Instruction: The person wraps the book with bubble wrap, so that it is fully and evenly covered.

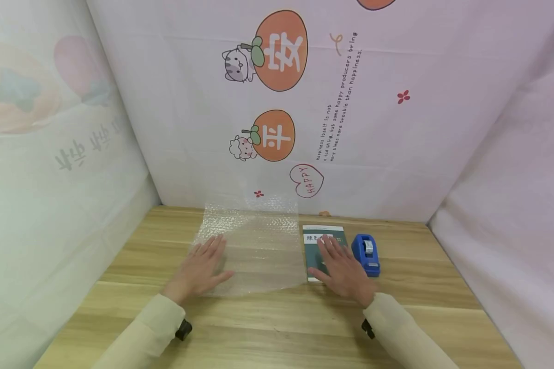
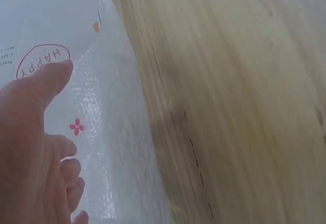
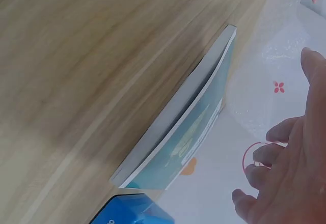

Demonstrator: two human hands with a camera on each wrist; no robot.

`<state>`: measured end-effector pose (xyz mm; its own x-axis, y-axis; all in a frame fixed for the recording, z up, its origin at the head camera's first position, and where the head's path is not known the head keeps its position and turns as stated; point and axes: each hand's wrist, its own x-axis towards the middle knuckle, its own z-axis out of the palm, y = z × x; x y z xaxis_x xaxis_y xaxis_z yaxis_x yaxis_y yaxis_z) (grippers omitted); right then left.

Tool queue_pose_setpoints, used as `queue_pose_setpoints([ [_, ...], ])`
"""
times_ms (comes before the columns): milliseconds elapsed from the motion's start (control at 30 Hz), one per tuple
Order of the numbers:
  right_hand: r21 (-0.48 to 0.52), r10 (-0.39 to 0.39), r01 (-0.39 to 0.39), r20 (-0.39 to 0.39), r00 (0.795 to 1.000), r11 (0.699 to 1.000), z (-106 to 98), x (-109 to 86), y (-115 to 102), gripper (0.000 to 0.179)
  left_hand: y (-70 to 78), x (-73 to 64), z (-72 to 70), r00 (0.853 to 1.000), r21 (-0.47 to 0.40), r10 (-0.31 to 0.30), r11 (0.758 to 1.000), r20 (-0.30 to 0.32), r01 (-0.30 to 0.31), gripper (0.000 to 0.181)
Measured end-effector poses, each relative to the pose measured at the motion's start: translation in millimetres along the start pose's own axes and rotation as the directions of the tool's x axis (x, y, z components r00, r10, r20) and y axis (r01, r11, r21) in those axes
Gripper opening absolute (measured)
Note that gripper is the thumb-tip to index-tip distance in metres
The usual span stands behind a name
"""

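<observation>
A clear sheet of bubble wrap (image 1: 263, 256) lies spread on the wooden table, its far part rising against the back cloth. My left hand (image 1: 200, 269) is over its left edge, fingers spread and holding nothing. Right of the wrap lies a green book (image 1: 313, 256) with a white label. My right hand (image 1: 341, 269) is over the book's right side, fingers extended, hiding part of the cover. In the right wrist view the book (image 3: 188, 127) shows its page edges, with the right hand (image 3: 290, 152) above it. The left wrist view shows the left hand (image 2: 41, 127) above the wrap (image 2: 127, 117).
A blue tape dispenser (image 1: 366, 256) with a roll of tape stands just right of the book. White printed cloth (image 1: 374, 179) hangs behind the wooden table (image 1: 277, 328) and along both sides.
</observation>
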<state>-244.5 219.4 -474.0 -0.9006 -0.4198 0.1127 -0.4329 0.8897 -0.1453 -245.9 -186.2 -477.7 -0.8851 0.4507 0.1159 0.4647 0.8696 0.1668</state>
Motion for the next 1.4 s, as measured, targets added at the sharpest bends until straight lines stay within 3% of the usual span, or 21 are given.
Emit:
queue_pose_setpoints([
  [467, 0.006, -0.065, 0.065, 0.052, 0.997, 0.998, -0.3, 14.7, -21.0, 0.088, -26.2, -3.6, -2.4, 0.999, 0.05, 0.041, 0.998, 0.006, -0.041, 0.085],
  [733, 0.048, -0.09, 0.087, 0.062, 0.994, 0.995, 6.0, 25.8, -31.8, 0.087, -32.2, -5.1, -5.3, 0.998, 0.022, 0.063, 0.998, -0.01, -0.063, 0.083],
  [1067, 0.005, -0.138, 0.138, 0.1, 0.985, 0.99, 15.9, 34.9, -42.4, 0.087, -41.6, -9.0, -1.4, 0.997, 0.024, 0.081, 0.996, -0.001, -0.081, 0.082],
  [1400, 0.012, -0.138, 0.138, 0.156, 0.978, 0.99, 27.7, 33.7, -47.3, 0.09, -48.0, -12.8, 3.2, 0.993, -0.037, 0.069, 0.997, 0.098, -0.065, 0.086],
])
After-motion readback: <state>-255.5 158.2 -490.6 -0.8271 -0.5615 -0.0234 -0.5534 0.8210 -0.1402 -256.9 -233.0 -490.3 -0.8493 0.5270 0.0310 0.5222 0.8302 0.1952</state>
